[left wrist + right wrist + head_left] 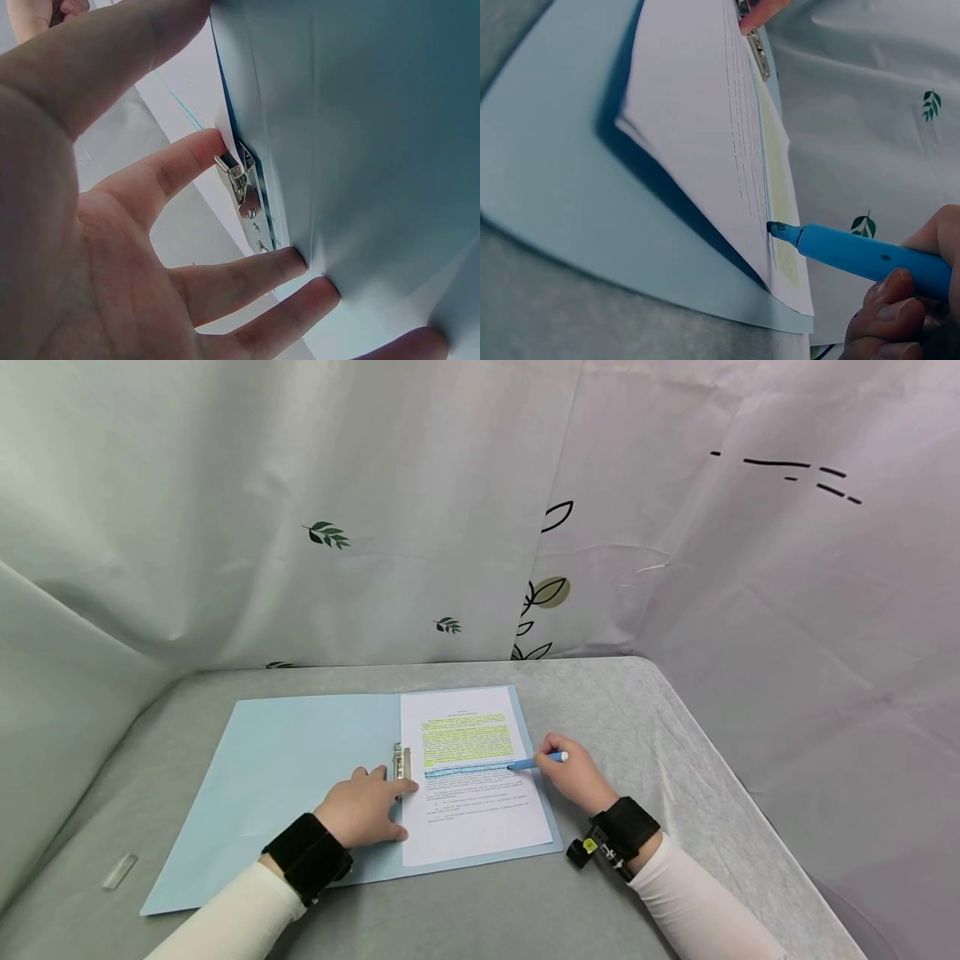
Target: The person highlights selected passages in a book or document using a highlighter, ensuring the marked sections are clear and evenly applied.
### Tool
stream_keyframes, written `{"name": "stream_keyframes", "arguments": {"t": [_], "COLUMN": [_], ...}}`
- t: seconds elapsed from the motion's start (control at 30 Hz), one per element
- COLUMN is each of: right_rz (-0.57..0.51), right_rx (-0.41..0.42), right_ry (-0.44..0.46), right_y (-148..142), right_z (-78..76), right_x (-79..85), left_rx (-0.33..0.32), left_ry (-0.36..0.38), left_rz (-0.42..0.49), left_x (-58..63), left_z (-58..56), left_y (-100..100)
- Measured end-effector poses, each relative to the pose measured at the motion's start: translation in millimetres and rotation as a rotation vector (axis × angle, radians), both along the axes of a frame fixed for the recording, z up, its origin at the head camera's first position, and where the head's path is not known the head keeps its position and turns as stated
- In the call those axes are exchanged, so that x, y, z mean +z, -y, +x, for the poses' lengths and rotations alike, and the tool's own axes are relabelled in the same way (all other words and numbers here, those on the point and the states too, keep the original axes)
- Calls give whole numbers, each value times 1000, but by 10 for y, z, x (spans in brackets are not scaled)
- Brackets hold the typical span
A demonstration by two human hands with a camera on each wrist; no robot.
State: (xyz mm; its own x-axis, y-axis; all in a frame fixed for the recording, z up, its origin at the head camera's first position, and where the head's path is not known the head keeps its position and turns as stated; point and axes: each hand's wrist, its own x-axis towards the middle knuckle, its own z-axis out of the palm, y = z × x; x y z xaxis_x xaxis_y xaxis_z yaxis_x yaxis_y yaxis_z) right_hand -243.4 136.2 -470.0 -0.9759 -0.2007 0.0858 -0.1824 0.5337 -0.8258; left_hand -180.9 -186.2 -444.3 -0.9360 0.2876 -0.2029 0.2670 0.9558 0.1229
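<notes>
A light blue folder (pixel 315 752) lies spread on the table, a printed white sheet (pixel 480 835) on its right side under a metal clip (pixel 402 762). Yellow highlighting covers the upper paragraph, and blue lines run just beneath it. My right hand (pixel 573 772) pinches a blue highlighter (pixel 862 259), its dark tip at the right end of the blue lines. With fingers spread, my left hand (pixel 363 810) rests on the folder and the sheet's left edge. In the left wrist view its index fingertip (pixel 212 144) touches the paper beside the clip.
A small clear strip (pixel 119 872) lies on the grey cloth-covered table (pixel 450 914), left of the folder. White curtains (pixel 420 510) with leaf prints hang behind and at the sides. Each wrist wears a black band (pixel 309 858).
</notes>
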Motion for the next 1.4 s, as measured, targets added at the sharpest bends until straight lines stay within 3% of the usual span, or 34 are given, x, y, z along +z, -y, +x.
{"name": "stream_keyframes", "arguments": {"t": [1.4], "right_rz": [24], "right_rx": [-20], "right_ry": [12], "right_y": [-149], "right_z": [-23], "right_x": [29], "left_rx": [-8], "left_ry": [-12], "left_rz": [4], "left_x": [12], "left_z": [17], "left_y": [-4]}}
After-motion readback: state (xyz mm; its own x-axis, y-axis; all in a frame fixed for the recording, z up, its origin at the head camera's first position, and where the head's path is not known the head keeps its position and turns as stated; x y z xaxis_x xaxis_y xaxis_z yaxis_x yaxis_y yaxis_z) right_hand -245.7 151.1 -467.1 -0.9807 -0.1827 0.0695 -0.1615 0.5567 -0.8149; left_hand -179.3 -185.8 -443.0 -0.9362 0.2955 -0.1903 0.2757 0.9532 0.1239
